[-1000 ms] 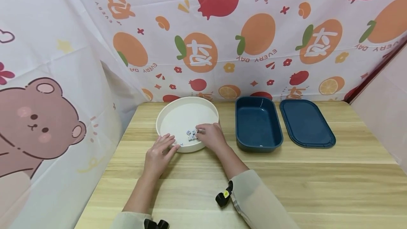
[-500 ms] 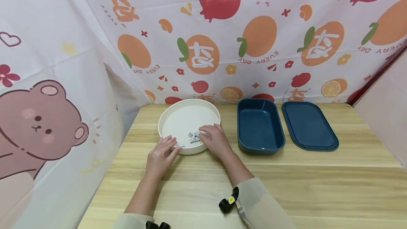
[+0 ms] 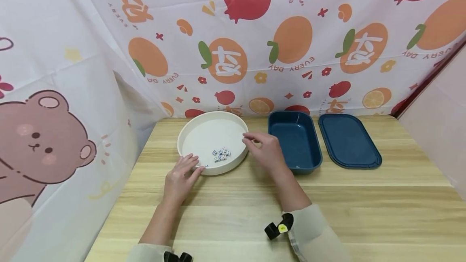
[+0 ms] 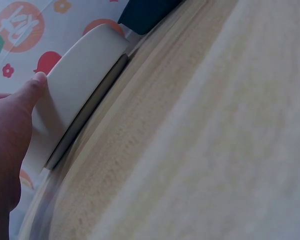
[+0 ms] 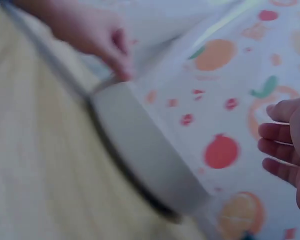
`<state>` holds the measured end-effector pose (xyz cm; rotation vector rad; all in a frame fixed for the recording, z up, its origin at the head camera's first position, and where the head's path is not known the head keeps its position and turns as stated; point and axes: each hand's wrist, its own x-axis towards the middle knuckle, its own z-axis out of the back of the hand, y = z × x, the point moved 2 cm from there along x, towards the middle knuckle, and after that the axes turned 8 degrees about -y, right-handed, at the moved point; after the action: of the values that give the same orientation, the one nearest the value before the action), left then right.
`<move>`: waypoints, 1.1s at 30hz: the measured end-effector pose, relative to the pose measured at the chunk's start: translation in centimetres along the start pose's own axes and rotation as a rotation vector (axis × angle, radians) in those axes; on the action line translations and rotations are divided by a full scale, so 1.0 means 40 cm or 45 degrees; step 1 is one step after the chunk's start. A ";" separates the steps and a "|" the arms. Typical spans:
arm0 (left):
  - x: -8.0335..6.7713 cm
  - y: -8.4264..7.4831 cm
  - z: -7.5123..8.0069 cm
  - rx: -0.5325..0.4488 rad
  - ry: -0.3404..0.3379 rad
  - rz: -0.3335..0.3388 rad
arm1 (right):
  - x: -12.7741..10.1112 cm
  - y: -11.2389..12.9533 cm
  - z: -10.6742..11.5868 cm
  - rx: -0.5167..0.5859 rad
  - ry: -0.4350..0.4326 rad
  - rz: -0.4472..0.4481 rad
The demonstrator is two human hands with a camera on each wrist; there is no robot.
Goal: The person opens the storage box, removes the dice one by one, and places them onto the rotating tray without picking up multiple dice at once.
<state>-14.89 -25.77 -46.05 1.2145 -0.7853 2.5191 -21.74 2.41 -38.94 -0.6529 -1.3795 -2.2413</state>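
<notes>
On the wooden table [image 3: 364, 213], the round white tray [image 3: 189, 130] sits at about ten o'clock from the person, a small cluster of dice [image 3: 220, 154] lying in its near part. The left hand [image 3: 180, 177] rests relaxed fingers on the near rim. The right hand [image 3: 267, 151] hovers between tray and dark blue tub [image 3: 295, 140]; whether its curled fingertips pinch a die, I cannot tell. A loose pinch could drop one short of the tub, beside the blue lid [image 3: 349, 140].
</notes>
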 end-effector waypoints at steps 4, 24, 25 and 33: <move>0.000 -0.003 0.005 0.003 0.009 0.005 | 0.017 -0.009 0.067 -0.122 0.099 -0.077; -0.003 0.003 0.003 -0.008 -0.002 0.001 | -0.017 -0.218 0.199 -0.577 0.701 -0.592; -0.003 0.004 0.003 -0.008 -0.003 -0.002 | -0.019 -0.219 0.196 -0.586 0.724 -0.603; 0.000 0.006 0.000 -0.025 -0.015 -0.002 | -0.025 -0.229 0.183 -0.569 0.875 -0.618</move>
<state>-14.98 -26.00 -46.14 1.2243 -0.8094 2.4994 -25.00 12.95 -43.07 0.3758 -0.7396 -2.7913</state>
